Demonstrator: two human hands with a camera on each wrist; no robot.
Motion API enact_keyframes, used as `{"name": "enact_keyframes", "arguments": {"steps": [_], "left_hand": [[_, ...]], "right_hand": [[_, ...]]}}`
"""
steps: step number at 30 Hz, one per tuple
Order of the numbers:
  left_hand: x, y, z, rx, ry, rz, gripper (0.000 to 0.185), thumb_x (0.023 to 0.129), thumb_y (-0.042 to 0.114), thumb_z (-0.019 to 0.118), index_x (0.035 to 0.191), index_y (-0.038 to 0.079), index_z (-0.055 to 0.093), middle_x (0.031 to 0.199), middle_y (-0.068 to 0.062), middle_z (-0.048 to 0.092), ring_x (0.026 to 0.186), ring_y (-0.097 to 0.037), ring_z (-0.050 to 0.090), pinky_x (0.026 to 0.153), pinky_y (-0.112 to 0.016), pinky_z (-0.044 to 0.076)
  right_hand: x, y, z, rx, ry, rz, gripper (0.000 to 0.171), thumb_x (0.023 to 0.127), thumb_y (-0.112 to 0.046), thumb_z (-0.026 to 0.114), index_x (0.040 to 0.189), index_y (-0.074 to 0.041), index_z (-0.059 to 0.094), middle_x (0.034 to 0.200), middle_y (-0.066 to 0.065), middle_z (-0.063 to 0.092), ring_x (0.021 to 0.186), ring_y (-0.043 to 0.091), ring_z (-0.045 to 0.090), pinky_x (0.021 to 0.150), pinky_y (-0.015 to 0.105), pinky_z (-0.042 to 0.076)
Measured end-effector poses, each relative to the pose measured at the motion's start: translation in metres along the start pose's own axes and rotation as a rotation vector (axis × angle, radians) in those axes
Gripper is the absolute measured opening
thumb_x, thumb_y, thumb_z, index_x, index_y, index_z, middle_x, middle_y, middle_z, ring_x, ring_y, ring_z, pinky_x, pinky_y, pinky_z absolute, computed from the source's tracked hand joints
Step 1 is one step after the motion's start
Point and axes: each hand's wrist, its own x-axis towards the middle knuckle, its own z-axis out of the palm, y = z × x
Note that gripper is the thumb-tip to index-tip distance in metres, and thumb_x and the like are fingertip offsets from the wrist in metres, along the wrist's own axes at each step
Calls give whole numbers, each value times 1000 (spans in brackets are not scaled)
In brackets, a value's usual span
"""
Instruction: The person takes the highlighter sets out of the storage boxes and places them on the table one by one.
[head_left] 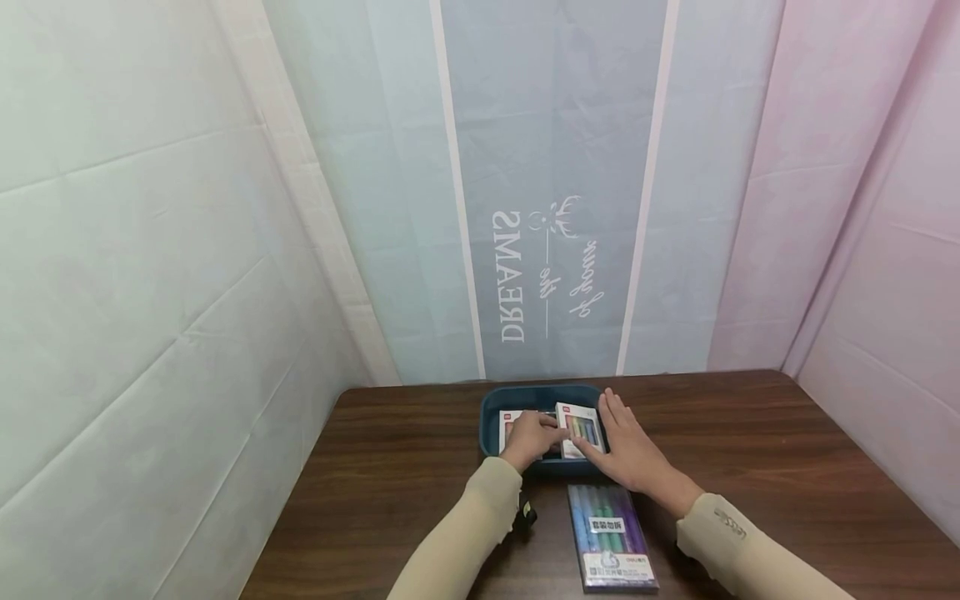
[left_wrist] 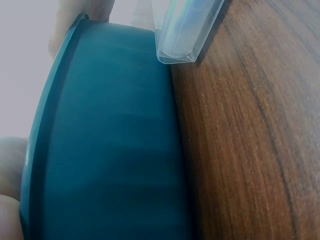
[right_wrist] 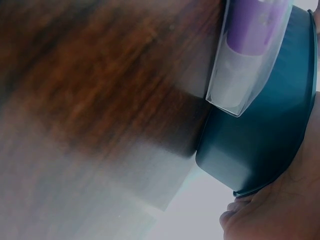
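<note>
A dark teal plastic basket (head_left: 491, 429) stands near the table's back edge. Inside it lie two white boxes: the left box (head_left: 507, 417) is partly covered by my left hand (head_left: 528, 437), and the right box (head_left: 581, 427) shows a picture of coloured sticks. My left hand reaches over the basket's front, its bent fingers near the right box's left edge; whether they grip anything is hidden. At the basket's right side, my right hand (head_left: 633, 454) has its fingers extended along the rim and its thumb by the right box's lower front.
A clear case of coloured pens (head_left: 611, 537) with white labels lies in front of the basket, between my forearms. A small black object (head_left: 527, 514) shows beside the left sleeve. The brown wooden table (head_left: 750, 450) meets fabric curtains (head_left: 555, 167) behind.
</note>
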Motion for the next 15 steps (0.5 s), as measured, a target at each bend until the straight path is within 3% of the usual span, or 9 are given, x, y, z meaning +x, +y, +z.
{"name": "enact_keyframes", "arguments": {"steps": [15], "left_hand": [[-1, -2, -2, -79, -25, 0, 31, 97, 30, 83, 115, 6, 82, 96, 1, 77, 78, -11, 73, 82, -39, 64]], "right_hand": [[1, 0, 0, -3, -4, 4, 106, 104, -66, 58, 164, 13, 20, 175, 32, 12, 161, 51, 15, 129, 67, 17]]}}
